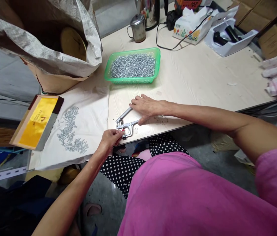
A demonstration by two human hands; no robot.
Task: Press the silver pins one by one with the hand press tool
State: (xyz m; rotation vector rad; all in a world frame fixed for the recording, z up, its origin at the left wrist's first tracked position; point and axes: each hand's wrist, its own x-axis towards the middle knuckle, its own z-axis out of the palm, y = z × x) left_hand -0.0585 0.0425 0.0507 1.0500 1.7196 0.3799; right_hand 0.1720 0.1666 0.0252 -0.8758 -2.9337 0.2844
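Head view: clock face centred on the pliers-like tool, table edge nearest the wearer at six.

Item: one metal pliers-like tool [129, 125], spring-loaded, lying at centre on the pale table [192, 75], close to its near edge; handles apart, head toward eight.

Item: right hand [145, 106], at two, spread across the handles, fingers at the upper one, thumb at the lower; not squeezed closed.

Item: left hand [110, 138], at eight, fingers curled in at the tool's head; cannot tell whether they grip a small piece.

Item: small metal pieces [67, 131], loose on a white cloth [95, 109], at nine.

Item: green basket [132, 80], at twelve, full of similar pieces.

Handling note, by judgement: steady the tool flat, keep the head squarely aligned, clear left fingertips before pressing, squeeze evenly.
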